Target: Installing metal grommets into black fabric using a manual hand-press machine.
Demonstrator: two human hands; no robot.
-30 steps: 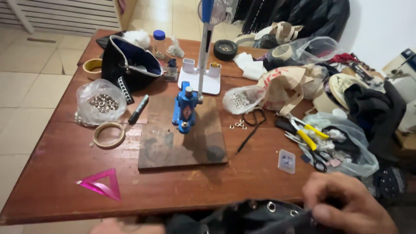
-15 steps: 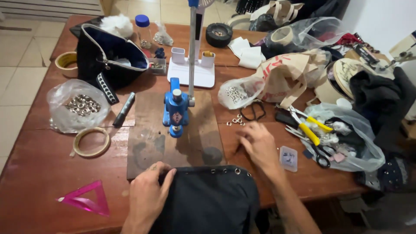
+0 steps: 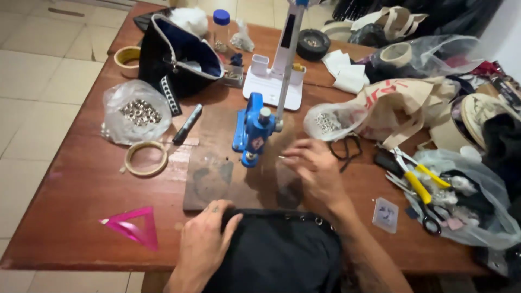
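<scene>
Black fabric piece [image 3: 277,252] with a row of metal eyelets along its top edge, draped over the near edge of the desk [image 3: 70,217], just below a dark wooden board [image 3: 217,173]. Left hand [image 3: 203,239] clamped on the fabric's left corner, thumb on top, fingers curled over the hem. Right hand [image 3: 315,173] hovering above the board's right part, fingers bent and drawn together around something too small to make out; whether pinched shut, cannot tell. Blue hand press [image 3: 251,133] upright on the board, just left of the right hand. Clear bag of silver eyelets [image 3: 135,113] far left, a tape ring [image 3: 145,158] below it, a black marker [image 3: 188,123] between bag and board. Pink triangle ruler [image 3: 130,225] near the front left edge. Yellow-handled pliers [image 3: 418,182] to the right, beside a plastic bag [image 3: 472,211] of odds and ends.
</scene>
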